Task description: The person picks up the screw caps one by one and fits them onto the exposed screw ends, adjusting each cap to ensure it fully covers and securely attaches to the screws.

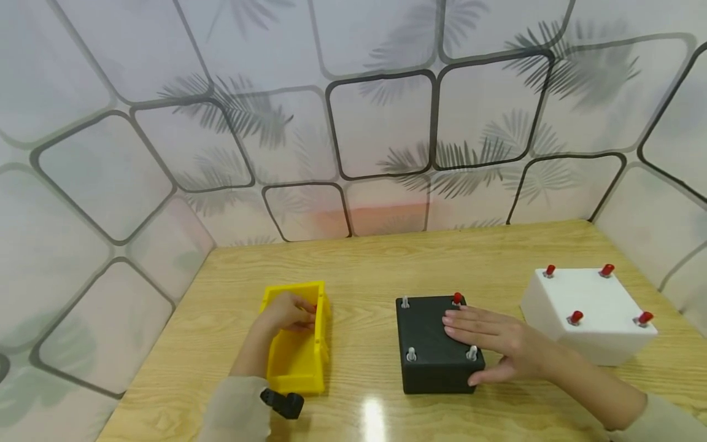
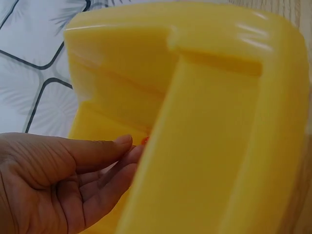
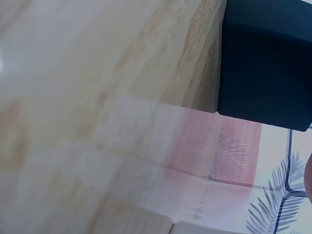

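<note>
My left hand (image 1: 284,312) reaches into a yellow bin (image 1: 321,362). Its thumb and fingers pinch around a small red cap (image 2: 145,141), mostly hidden behind the fingertips and bin wall. To the right, a black box (image 1: 428,334) stands on the table with metal posts at its top corners. One red cap (image 1: 457,298) sits on its far right post; the other posts show bare metal. My right hand (image 1: 508,341) rests on the box with fingers stretched over the top and thumb at the near right corner. In the right wrist view only the side of the black box (image 3: 265,73) shows.
A white box (image 1: 599,301) with red caps on its corner posts stands right of the black box, beyond my right forearm. The wooden table (image 1: 364,270) ends at a patterned curtain (image 1: 386,135) behind and at the sides. A black strap piece (image 1: 283,403) sits at my left cuff.
</note>
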{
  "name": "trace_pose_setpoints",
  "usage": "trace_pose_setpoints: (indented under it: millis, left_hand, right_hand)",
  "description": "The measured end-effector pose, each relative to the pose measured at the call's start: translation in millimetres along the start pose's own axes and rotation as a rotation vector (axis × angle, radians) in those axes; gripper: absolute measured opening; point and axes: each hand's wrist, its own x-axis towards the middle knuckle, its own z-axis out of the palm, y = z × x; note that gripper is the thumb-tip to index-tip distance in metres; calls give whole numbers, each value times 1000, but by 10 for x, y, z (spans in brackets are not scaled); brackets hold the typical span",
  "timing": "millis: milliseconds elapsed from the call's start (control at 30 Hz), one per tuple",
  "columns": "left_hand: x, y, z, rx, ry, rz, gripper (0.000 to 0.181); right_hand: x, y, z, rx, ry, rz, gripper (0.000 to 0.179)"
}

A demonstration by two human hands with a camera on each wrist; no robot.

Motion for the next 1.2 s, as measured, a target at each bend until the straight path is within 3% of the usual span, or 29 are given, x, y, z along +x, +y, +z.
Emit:
trace_pose_setpoints:
  millis: [300, 567, 800, 933, 1067, 1200]
  left_hand:
    - [34, -55, 78, 11, -25, 15, 22]
    - [68, -81, 115, 13, -7, 23, 16]
    - [24, -75, 104, 30, 80, 27, 10]
    - [-25, -89, 128, 37, 93, 17, 10]
    - [-52, -109, 146, -30, 59, 17, 17]
    - [-25, -112, 171, -151, 65, -17, 23]
  right_hand:
    - [-1, 1, 6, 5, 3, 0, 73]
    - [5, -8, 0, 11, 1, 13, 73]
    - [27, -8, 8, 18, 6, 8, 72]
    - [53, -15, 5, 24, 7, 8, 71]
    - [83, -31, -3, 37, 13, 14, 70]
    - [111, -43, -25, 43, 12, 9, 68]
